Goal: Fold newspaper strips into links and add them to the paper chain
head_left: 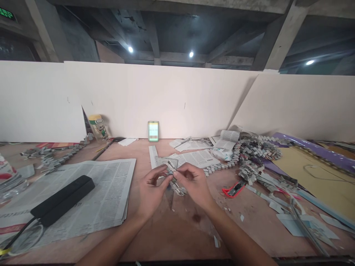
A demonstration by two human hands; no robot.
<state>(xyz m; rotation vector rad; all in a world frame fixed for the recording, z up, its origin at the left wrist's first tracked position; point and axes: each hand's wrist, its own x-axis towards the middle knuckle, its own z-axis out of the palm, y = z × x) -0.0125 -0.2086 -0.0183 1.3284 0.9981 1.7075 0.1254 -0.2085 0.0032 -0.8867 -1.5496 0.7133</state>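
Just right of the newspaper (83, 195), above the desk (180, 229): folded paper strip (172, 170) pinched between left hand (151, 190) and right hand (192, 184), both gripping it, equally near, long axis slanting down toward right hand.

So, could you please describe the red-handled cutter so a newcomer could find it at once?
Start at the wooden table, then look just right of the right hand. The cutter lies flat below the heap of folded newspaper pieces; its bright red outline stands out among grey paper.
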